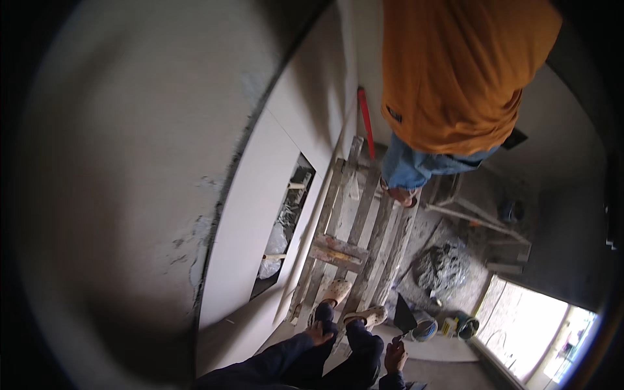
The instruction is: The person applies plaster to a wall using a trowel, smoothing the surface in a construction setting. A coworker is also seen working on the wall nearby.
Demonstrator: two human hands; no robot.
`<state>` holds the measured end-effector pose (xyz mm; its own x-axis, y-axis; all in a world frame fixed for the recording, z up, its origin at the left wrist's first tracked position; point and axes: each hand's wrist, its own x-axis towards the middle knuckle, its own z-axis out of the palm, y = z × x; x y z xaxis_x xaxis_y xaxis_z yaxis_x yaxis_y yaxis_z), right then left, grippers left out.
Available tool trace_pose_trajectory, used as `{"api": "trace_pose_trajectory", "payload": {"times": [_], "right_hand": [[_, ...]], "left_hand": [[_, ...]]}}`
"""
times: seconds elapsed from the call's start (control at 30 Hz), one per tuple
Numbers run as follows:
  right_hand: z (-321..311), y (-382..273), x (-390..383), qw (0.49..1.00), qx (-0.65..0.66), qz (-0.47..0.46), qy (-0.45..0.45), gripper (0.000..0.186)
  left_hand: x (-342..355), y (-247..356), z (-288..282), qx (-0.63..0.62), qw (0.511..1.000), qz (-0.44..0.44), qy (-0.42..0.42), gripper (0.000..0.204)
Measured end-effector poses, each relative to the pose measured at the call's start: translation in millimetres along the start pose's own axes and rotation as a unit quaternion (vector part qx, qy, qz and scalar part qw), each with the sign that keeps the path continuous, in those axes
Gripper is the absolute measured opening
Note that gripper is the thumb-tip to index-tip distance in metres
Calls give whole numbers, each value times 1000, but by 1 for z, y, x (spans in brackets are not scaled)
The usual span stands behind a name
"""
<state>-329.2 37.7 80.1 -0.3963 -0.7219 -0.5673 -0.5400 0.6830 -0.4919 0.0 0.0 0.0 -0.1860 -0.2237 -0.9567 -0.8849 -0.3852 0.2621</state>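
Fingers of the right hand (394,356) are seen curled loosely inward beside the right knee, with nothing pinched between them; those of the left hand (318,335) are laid against the left leg, and whether they are spread or pressed together cannot be told at this size. Both forearms, in dark sleeves, are brought up from the lower edge.

A broad plastered wall (130,195) is noted across the left half, with a rectangular opening (286,224) cut into it, in which crumpled clear plastic sheeting is lodged. A wooden plank scaffold (354,240) is observed running alongside the wall, and the wearer's feet in pale clogs (354,305) are set on its near end. A second person in an orange shirt (455,71) and blue jeans is positioned at the far end of the planks, with a red bar (366,123) leaning just beside them against the wall.

Below the scaffold, a crumpled grey sheet (442,266) is recorded on the floor. Near the right hand, a small round bucket (426,329) is noted; its contents cannot be made out. Beside it, a yellow and blue container (458,325) is seen.
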Motion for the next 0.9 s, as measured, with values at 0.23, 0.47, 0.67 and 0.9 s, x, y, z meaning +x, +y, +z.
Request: {"api": "trace_pose_trajectory", "payload": {"times": [0.23,0.47,0.67,0.9], "right_hand": [[-26,-78,4,988,50,-129,-73,20],[-94,-191,-5,946,-47,-222,-232,25],[-134,-308,-65,832,89,-159,-524,22],[-96,-373,-65,759,-67,-581,-286,30]], "left_hand": [[-128,2,2,42,999,33,-2,105],[-240,81,-29,-157,983,72,59,69],[-276,124,-6,-343,883,194,256,50],[-281,112,-15,-424,787,258,366,42]]}}
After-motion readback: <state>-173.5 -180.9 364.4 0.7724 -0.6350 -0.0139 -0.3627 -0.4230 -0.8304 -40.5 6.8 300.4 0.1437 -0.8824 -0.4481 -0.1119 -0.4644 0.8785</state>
